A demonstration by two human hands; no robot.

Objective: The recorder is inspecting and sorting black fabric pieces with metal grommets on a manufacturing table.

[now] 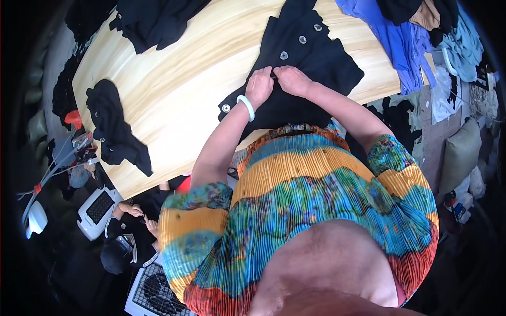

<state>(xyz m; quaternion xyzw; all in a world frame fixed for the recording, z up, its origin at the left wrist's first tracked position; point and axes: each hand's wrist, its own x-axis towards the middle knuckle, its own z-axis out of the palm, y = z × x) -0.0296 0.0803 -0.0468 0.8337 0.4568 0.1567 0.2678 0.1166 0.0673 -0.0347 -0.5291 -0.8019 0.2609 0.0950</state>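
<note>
A black garment (334, 66) lies across the near right side of the light wooden table (195, 92), and its lower part reaches the edge by my body. Large pale round buttons (284, 55), several of them, run in a slanting line along its front. My left hand (260, 86), with a pale bangle (245, 107) on the wrist, is closed with its fingertips pinching the cloth on this line. Right beside it my right hand (293, 80) also pinches the garment, fingertips almost touching the left ones. Whether a button sits between the fingers is hidden.
Other black garments lie at the table's far left (153, 23) and left edge (115, 129). A blue-violet garment (390, 45) hangs over the right edge. At lower left a person in a dark cap (116, 255) sits close, near a white fan (158, 292). An olive cushion (459, 155) stands right.
</note>
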